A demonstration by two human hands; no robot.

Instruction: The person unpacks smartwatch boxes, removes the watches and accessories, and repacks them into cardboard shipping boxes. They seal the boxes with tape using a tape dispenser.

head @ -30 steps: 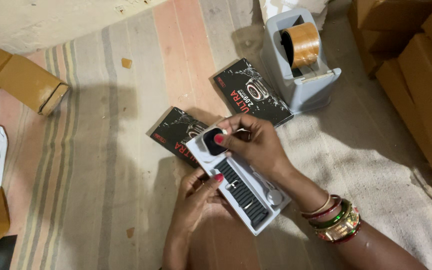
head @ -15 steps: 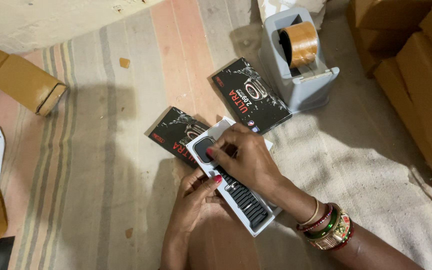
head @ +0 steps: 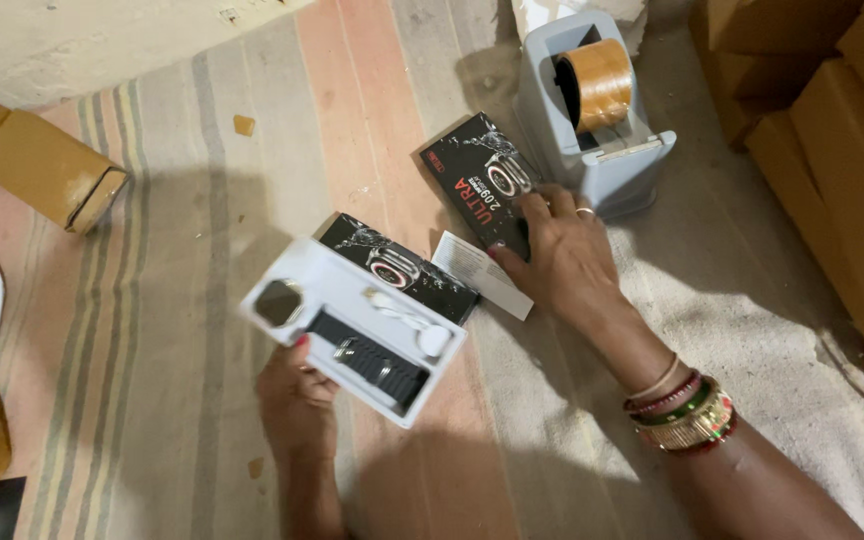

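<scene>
Left hand: the left hand (head: 297,385) holds the white insert tray (head: 297,268) from below at its near long edge, fingers curled under, one painted nail showing at the rim.
Tray contents: a dark watch strap (head: 367,360) lies in its slot, a white charging cable (head: 407,320) beside it, and an empty rounded watch-shaped recess (head: 277,300) sits at the far end.
Right hand: the right hand (head: 562,260) lies flat, fingers spread, on the black watch box (head: 472,185); it presses rather than grips.
Leaflet: a white paper leaflet (head: 482,275) rests on the mat just beside the right thumb.
Second box: another black watch box (head: 392,265) lies partly under the tray.
Handling: the tray looks light, thin and somewhat flexible, and its loose parts could slide if tilted, so it is best kept level and held along the long edges. The boxes look like stiff card, easy to pinch by the sides.
Around: a grey tape dispenser (head: 592,120) with brown tape stands just beyond the far box; brown cartons (head: 832,130) stack at the right; a striped mat (head: 172,300) lies under everything.
</scene>
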